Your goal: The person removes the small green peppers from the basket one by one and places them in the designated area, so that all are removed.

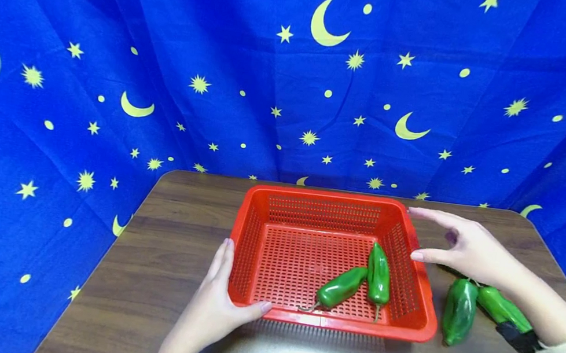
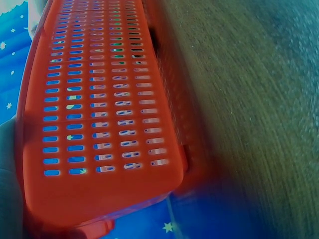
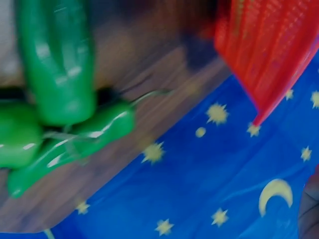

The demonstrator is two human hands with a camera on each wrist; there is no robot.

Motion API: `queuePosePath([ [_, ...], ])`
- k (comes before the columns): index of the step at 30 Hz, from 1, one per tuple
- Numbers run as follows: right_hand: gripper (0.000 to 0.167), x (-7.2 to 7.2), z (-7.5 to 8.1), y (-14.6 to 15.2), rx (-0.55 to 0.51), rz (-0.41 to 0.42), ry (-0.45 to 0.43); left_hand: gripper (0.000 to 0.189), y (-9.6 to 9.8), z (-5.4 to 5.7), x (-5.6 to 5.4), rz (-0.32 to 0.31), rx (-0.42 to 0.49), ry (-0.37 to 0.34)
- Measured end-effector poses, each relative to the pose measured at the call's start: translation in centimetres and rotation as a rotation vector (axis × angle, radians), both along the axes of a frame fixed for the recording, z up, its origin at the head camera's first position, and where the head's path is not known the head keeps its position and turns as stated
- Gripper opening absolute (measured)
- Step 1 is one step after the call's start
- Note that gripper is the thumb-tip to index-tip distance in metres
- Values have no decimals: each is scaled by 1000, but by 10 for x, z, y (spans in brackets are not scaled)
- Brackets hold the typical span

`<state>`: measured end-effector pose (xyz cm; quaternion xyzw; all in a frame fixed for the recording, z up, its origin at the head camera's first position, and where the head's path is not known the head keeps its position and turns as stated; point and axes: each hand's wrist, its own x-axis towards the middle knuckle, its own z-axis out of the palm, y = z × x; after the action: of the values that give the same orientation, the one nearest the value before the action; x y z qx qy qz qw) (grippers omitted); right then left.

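A red plastic basket with slotted walls sits on the table. Two green peppers lie inside it: one slanting, the other lengthwise near the right wall. My left hand rests at the basket's near left corner, its thumb on the front rim and its straight fingers along the left side. At the right rim, my right hand has its thumb and forefinger spread apart, fingertips at or close to the rim, with nothing held. Beside the basket lie more peppers: a dark one, a lighter one and a slender one.
The brown wood-grain table extends left of the basket. A blue curtain with yellow stars and moons hangs behind and along the sides. A black strap shows below the right wrist, by the lighter pepper.
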<state>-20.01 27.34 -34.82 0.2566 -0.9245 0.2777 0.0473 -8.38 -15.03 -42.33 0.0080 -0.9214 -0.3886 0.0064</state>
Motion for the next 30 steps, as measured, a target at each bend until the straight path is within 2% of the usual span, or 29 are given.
queuePosePath([
  [5, 72, -7, -1, -27, 31, 114, -8, 136, 0, -1, 0, -2, -2, -2],
  [10, 73, -8, -5, -49, 75, 173, -16, 136, 1, 0, 0, 2, -1, -2],
  [23, 76, -6, -27, -85, 144, 323, -159, 137, 0, -1, -1, 1, 8, -11],
  [30, 77, -8, -43, -96, 242, 410, -226, 137, 0, -2, -1, -1, 23, -1],
])
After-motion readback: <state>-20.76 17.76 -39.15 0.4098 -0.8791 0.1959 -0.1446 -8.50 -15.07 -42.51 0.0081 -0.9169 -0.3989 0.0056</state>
